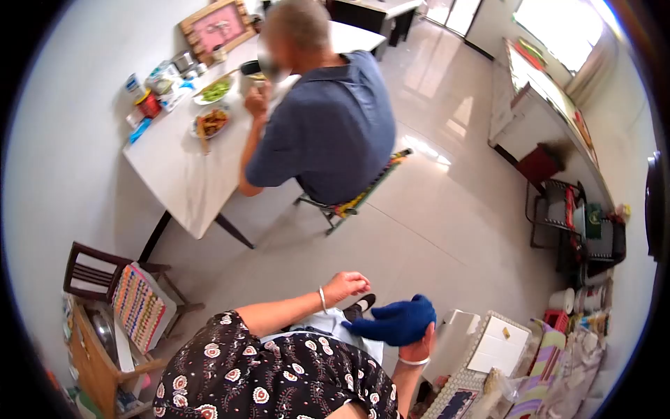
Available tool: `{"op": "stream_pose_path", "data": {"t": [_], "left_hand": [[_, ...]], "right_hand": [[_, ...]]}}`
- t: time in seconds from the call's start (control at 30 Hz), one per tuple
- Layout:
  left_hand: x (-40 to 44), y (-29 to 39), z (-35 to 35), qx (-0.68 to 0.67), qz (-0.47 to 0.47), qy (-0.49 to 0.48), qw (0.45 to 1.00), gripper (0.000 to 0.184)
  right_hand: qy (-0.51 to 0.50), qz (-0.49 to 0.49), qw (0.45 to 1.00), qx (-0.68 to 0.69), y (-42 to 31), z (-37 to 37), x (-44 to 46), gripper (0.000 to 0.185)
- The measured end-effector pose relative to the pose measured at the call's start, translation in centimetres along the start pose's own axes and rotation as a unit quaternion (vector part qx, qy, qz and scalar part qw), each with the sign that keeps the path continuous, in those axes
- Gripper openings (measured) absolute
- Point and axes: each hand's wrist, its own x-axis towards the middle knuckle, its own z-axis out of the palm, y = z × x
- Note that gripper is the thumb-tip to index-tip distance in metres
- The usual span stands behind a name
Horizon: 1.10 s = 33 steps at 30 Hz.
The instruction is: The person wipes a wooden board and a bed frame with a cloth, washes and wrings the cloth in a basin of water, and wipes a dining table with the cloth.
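A soft, dark blue bundle point(394, 320) with finger-like lobes, resembling a glove, lies in my right hand point(419, 348), low in the head view. My palm edge and a bracelet show beneath it, while the bundle hides most of the fingers. To its upper left, apart from it, is my left hand point(347, 285), with a bracelet at the wrist. Its fingers are curled together and nothing shows in them. Light-coloured trousers point(317, 322) and one dark shoe are below my hands.
Another person point(328, 126) sits on a folding stool point(370, 188) at a white table point(188, 188) with food plates point(211, 122). A wooden chair point(94, 272) stands at left. At right are a lace-covered surface point(481, 363), folding chairs point(551, 209) and a counter point(530, 105).
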Motion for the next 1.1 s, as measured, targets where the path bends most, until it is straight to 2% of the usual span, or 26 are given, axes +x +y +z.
{"op": "stream_pose_path", "data": {"t": [0.03,0.1,0.13,0.17,0.23,0.3,0.43,0.47,0.57,0.6,0.63,0.7,0.8,0.9,1.0,1.1], "left_hand": [[1.4,0.8,0.7,0.008,-0.003,0.02,1.0,0.023],[4.3,1.9,2.0,-0.01,-0.026,0.06,0.998,0.023],[5.5,2.9,2.5,-0.009,-0.026,0.061,0.998,0.023],[6.8,3.8,3.1,-0.009,-0.025,0.063,0.998,0.024],[9.6,4.9,4.5,-0.015,-0.038,0.079,0.996,0.024],[12.6,5.8,5.1,-0.025,-0.057,0.108,0.992,0.024],[19.0,9.0,6.2,-0.017,-0.062,0.104,0.992,0.024],[21.1,9.6,5.9,-0.018,-0.058,0.103,0.993,0.024],[27.7,12.5,5.3,-0.034,-0.053,0.098,0.993,0.024],[29.9,14.2,4.8,-0.025,-0.03,0.104,0.994,0.023],[32.0,15.7,4.7,-0.019,-0.014,0.101,0.995,0.023],[35.6,19.8,4.4,-0.039,0.017,0.108,0.993,0.022],[40.8,24.1,4.0,-0.038,0.018,0.096,0.995,0.022],[45.9,27.7,4.2,-0.029,0.006,0.082,0.996,0.021],[51.0,30.6,4.9,-0.022,0.003,0.078,0.997,0.021],[56.6,32.2,5.2,-0.033,0.012,0.09,0.995,0.021]], "right_hand": [[0.095,0.002,0.995,0.033,-0.9,-2.3,1.8,0.053],[0.209,0.018,0.958,-0.194,-2.8,-6.2,5.4,0.039],[0.198,0.022,0.959,-0.201,-3.6,-6.1,7.0,0.034],[0.143,0.059,0.971,-0.184,-5.5,-6.2,8.2,0.032],[0.138,0.077,0.971,-0.179,-8.6,-6.4,11.5,0.034],[0.175,0.078,0.964,-0.182,-10.8,-8.5,15.1,0.035],[0.178,0.015,0.972,-0.151,-15.0,-9.8,23.5,0.029],[0.171,0.004,0.969,-0.181,-15.7,-10.0,25.7,0.027],[0.159,0.016,0.969,-0.186,-18.1,-11.2,31.9,0.027],[0.165,0.017,0.972,-0.166,-18.6,-10.8,33.8,0.028],[0.185,0.029,0.96,-0.209,-19.2,-11.8,35.5,0.043],[0.195,0.006,0.958,-0.209,-20.0,-11.6,39.0,0.044],[0.187,0.05,0.963,-0.186,-23.8,-9.6,43.9,0.042],[0.248,-0.026,0.954,-0.165,-26.1,-9.6,48.6,0.034],[0.292,-0.06,0.942,-0.151,-27.3,-13.8,53.1,0.027],[0.295,-0.048,0.948,-0.106,-29.4,-17.2,58.2,0.021]]}}
